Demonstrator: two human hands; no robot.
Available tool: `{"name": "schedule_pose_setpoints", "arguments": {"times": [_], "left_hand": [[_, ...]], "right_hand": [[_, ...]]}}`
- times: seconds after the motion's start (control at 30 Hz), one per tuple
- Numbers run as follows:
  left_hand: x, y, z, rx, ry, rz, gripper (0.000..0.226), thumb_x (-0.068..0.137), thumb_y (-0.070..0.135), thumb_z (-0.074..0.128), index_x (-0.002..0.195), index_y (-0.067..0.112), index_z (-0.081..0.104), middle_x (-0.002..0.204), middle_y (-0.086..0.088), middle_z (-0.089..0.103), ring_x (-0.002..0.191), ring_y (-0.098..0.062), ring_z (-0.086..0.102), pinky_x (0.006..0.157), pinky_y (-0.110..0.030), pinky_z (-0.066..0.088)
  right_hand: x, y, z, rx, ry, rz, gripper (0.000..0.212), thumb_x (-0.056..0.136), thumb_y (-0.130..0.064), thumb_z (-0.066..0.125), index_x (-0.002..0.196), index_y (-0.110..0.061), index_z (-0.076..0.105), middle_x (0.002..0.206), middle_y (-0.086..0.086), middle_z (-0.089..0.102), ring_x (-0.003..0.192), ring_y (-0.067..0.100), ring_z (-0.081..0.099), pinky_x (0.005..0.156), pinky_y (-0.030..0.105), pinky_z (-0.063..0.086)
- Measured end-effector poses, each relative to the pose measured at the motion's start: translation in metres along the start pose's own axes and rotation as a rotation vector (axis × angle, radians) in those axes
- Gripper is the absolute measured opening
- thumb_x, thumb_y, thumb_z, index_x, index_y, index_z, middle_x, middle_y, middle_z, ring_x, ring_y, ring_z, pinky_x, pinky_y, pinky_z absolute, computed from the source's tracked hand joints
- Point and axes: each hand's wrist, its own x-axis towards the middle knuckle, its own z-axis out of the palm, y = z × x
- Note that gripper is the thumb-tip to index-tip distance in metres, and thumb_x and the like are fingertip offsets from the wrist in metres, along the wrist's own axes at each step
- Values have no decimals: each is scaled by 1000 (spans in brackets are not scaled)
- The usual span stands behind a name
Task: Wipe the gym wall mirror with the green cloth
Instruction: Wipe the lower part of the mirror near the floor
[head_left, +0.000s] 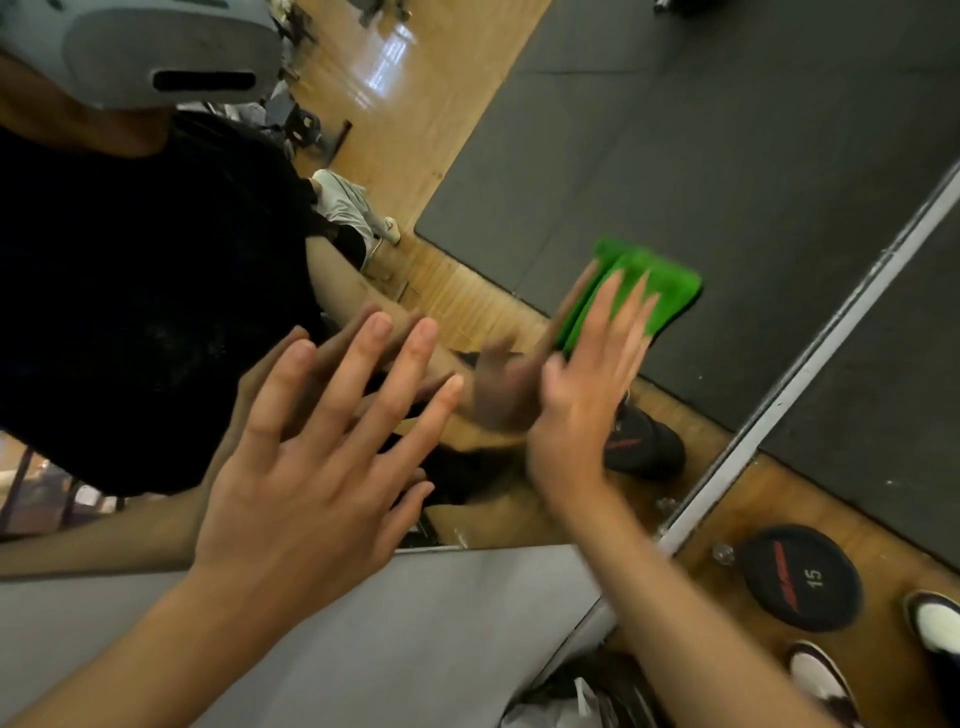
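Two hands at gym wall mirror (675, 130). Left hand (311, 467): fingers spread, flat against glass. Right hand (582, 405): fingers straight, pressing green cloth (660, 291) to glass, blurred. Beside metal edge strip (810, 358): dumbbell (800, 577) marked 15, shoes (826, 680) on floor.

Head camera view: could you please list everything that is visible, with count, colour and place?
wall mirror: one, reflecting black mats and wooden floor, fills the upper picture
green cloth: one, bright green, flat on the mirror, under the right fingertips
frame strip: one, silver, along the mirror's right edge
wall: one, grey, below the mirror
dumbbell: one, black with a red mark and "15", on the wooden floor, lower right
shoes: two, white and dark, lower right corner
left hand: one, fingers straight and spread, at the glass
right hand: one, blurred, fingers straight, pressing the cloth
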Motion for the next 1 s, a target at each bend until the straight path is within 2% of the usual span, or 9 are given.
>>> {"name": "schedule_pose_setpoints", "arguments": {"times": [0.1, 0.23, 0.3, 0.4, 0.57, 0.67, 0.73, 0.83, 1.0], "left_hand": [[1, 2, -4, 31, -21, 5, 78, 101, 53, 47, 167, 14, 31, 175, -20, 15, 161, -42, 12, 128, -60, 3], [1, 1, -3, 9, -33, -4, 78, 101, 54, 47, 166, 15, 32, 176, -19, 14, 162, -40, 10, 129, -58, -1], [2, 2, -3, 6, -17, -17, 77, 102, 54, 46, 166, 14, 33, 175, -19, 16, 162, -40, 12, 128, -59, 1], [3, 2, -4, -11, -9, -27, 77, 102, 58, 43, 166, 14, 34, 175, -19, 17, 162, -40, 13, 129, -59, 2], [2, 3, -3, 0, -28, -24, 79, 103, 62, 39, 165, 14, 36, 175, -19, 17, 161, -40, 13, 129, -58, 1], [2, 3, -4, -5, -12, -30, 80, 102, 64, 40, 164, 14, 37, 175, -19, 18, 161, -39, 14, 129, -58, 2], [4, 4, -5, -33, -1, -32, 79, 102, 64, 39, 164, 15, 39, 175, -18, 20, 161, -39, 15, 129, -59, 5], [5, 3, -6, -57, 8, -37, 78, 102, 64, 41, 163, 15, 41, 174, -17, 21, 162, -38, 15, 127, -60, 9], [6, 3, -5, -51, 11, -26, 76, 103, 60, 44, 163, 14, 40, 175, -19, 18, 161, -40, 15, 128, -60, 8]], "right_hand": [[-121, 22, 18, -89, -225, -190, 67, 110, -53, 17, 168, -24, -1, 175, 11, -6, 160, 42, -5, 127, 64, 2], [-194, 62, -5, -219, -509, -360, 60, 113, -52, 17, 168, -31, 7, 177, 2, -2, 162, 31, -2, 126, 50, 10], [-151, 56, -7, -184, -452, -386, 58, 114, -49, 15, 168, -33, 3, 176, 1, -6, 162, 33, -5, 130, 48, -1], [-32, 9, -4, -78, -162, -325, 65, 110, -41, 25, 166, -36, -8, 175, 0, -14, 160, 34, -12, 128, 58, -10], [89, -44, -14, -15, 94, -270, 80, 106, -60, 8, 164, -6, 21, 172, 25, 8, 160, 43, -2, 125, 65, -6], [23, -28, 0, -73, -5, -335, 66, 109, -44, 25, 167, -18, 9, 175, 14, -1, 161, 41, -5, 126, 65, -4], [-52, 3, 6, -115, -153, -409, 62, 111, -48, 20, 167, -30, -1, 175, 4, -9, 161, 39, -5, 127, 63, -2], [-127, 54, 1, -235, -337, -414, 58, 113, -47, 18, 168, -34, 2, 176, 2, -3, 162, 35, -2, 128, 59, 3], [-70, 55, -6, -211, -235, -376, 59, 112, -44, 16, 167, -35, -4, 175, 0, -13, 161, 37, -6, 129, 58, -4]]}}
